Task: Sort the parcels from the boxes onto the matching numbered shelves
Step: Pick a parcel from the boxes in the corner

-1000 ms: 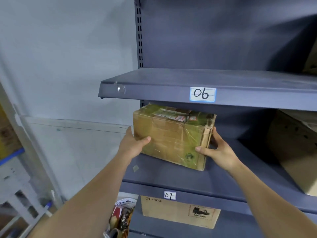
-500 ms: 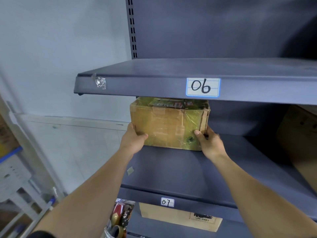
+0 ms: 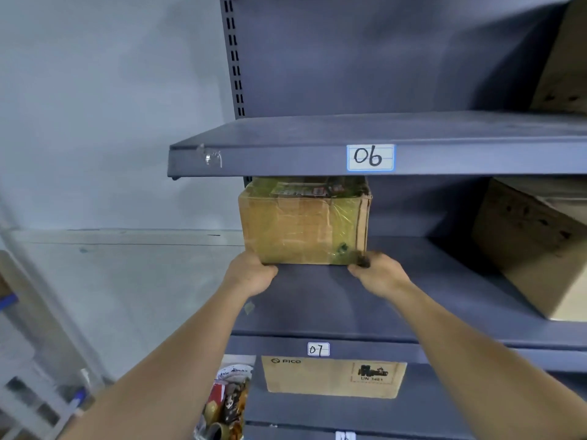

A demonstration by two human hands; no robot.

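A brown cardboard parcel (image 3: 301,227), wrapped in yellowish tape with labels on top, sits on the grey shelf board (image 3: 333,306) whose front edge carries the label 07 (image 3: 318,349). The board above it bears the label 06 (image 3: 370,157). My left hand (image 3: 251,274) holds the parcel's lower left front corner, thumb on the front face. At the lower right corner is my right hand (image 3: 381,274), slightly blurred, holding it the same way. Both arms reach in from below.
A large plain carton (image 3: 533,249) stands on the same board at the right. Below, a PICO box (image 3: 330,377) and a bag of small items (image 3: 227,401) fill the lower level. Another carton (image 3: 565,58) shows at top right. A white rack (image 3: 25,392) stands lower left.
The parcel has gone from tilted at the shelf's front to flat and deeper under the 06 board. Both hands slid from its sides down to its lower front corners.
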